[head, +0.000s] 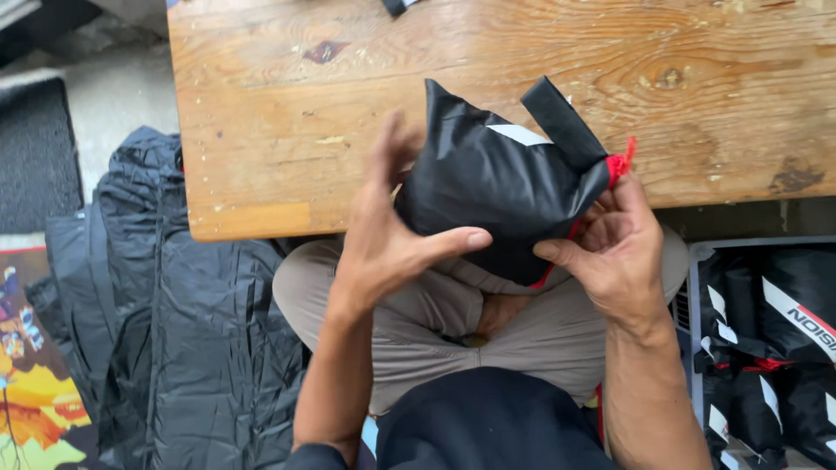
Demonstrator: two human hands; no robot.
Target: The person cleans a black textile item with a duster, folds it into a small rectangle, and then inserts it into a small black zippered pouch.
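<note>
A stuffed black fabric pouch (pixel 496 183) with a white stripe and a red drawstring at its neck is held above my lap at the near edge of the wooden table (pixel 279 104). My left hand (pixel 383 235) presses its left side, thumb on the front and fingers behind it. My right hand (pixel 614 248) grips the pouch from below right, close to the gathered red neck, with the thumb on the black fabric.
A heap of black garments (pixel 165 322) lies on the floor to my left, beside a colourful mat (pixel 26 383). At the right stands a grey crate (pixel 697 261) filled with several similar black pouches (pixel 784 322). My crossed legs are under the table edge.
</note>
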